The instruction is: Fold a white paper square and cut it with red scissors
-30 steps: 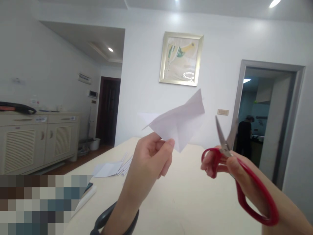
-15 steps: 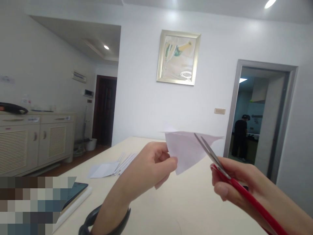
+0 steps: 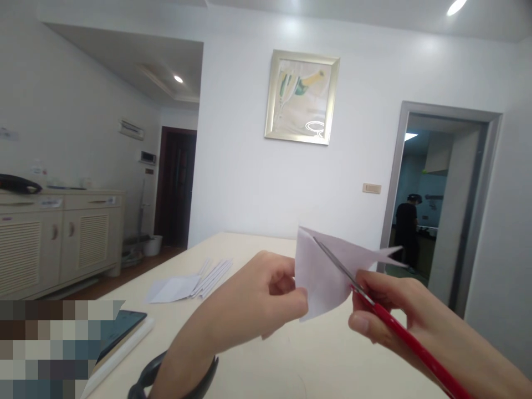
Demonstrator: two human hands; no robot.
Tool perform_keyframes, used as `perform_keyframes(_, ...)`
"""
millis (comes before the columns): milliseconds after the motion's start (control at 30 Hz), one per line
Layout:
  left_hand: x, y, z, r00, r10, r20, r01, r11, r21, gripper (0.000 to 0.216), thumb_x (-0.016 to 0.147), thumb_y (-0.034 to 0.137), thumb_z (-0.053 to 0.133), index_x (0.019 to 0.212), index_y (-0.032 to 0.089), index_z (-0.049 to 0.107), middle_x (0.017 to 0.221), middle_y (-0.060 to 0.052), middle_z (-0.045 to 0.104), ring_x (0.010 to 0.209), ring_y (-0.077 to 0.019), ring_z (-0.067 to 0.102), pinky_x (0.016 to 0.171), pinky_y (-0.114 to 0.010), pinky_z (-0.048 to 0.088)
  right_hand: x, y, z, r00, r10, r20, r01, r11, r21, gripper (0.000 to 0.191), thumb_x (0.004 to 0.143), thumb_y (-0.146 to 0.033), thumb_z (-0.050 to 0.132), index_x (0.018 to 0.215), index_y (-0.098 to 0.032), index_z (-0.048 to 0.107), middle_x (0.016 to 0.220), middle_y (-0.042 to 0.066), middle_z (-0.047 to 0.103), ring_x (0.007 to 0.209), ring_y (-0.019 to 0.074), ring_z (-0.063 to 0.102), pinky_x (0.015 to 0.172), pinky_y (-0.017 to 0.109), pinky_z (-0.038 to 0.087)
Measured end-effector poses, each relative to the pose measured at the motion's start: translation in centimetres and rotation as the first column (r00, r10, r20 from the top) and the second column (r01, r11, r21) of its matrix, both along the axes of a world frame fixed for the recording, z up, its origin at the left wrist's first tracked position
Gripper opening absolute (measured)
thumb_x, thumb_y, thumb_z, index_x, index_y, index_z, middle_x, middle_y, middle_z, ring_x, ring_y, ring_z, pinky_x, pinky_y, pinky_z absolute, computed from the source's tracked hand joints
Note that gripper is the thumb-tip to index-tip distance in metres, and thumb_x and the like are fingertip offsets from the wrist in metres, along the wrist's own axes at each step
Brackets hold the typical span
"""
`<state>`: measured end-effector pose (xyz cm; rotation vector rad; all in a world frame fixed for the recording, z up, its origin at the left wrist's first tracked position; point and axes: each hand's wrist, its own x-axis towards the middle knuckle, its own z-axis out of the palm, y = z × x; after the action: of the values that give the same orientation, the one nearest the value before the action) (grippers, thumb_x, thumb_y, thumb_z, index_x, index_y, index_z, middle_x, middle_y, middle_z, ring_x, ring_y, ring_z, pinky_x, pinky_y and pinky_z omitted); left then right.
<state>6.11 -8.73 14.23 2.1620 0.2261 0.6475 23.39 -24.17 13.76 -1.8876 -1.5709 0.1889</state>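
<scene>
My left hand pinches the left edge of a folded white sheet of paper, holding it up above the table. In my right hand are red-handled scissors, pointing up and to the left. Their metal blades lie across the paper and look nearly closed; whether both sides of the fold sit between them I cannot tell. The paper's right end splits into two thin points near my right fingers. Behind my left wrist, several cut white paper pieces lie on the table.
The cream table stretches ahead to a white wall with a framed picture. A phone rests at the left, partly blurred out. A cabinet stands further left. Through the doorway at right, a person in dark clothes stands.
The scissors have moved left and further across the paper, and their blades have come together. The paper has tilted, its right end lower and its two points spread apart.
</scene>
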Motion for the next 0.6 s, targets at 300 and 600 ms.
perform_keyframes(300, 0.1, -0.3, 0.1, 1.000, -0.021, -0.009, 0.021, 1.000, -0.006, 0.019, 0.077, 0.014, 0.048, 0.059, 0.019, 0.051, 0.046, 0.006, 0.044, 0.042, -0.0093, 0.042, 0.040, -0.018, 0.033, 1.6, 0.8, 0.4, 0.985, 0.064, -0.158, -0.057, 0.997, 0.051, 0.038, 0.085, -0.056, 0.059, 0.074, -0.020, 0.053, 0.064, -0.001, 0.049, 0.058, 0.0147, 0.044, 0.053, 0.027, 0.034)
perform_keyframes(600, 0.2, 0.9, 0.1, 0.943, -0.104, 0.315, 0.173, 0.965, -0.199, 0.027, 0.087, 0.020, 0.046, 0.062, 0.018, 0.055, 0.035, 0.009, 0.037, 0.032, -0.0037, 0.022, 0.037, -0.020, 0.015, 1.1, 0.3, 1.3, 0.907, 0.312, -0.283, -0.256, 0.942, 0.217, 0.049, 0.083, -0.066, 0.055, 0.066, -0.020, 0.053, 0.063, -0.001, 0.050, 0.060, 0.0144, 0.043, 0.061, 0.029, 0.036)
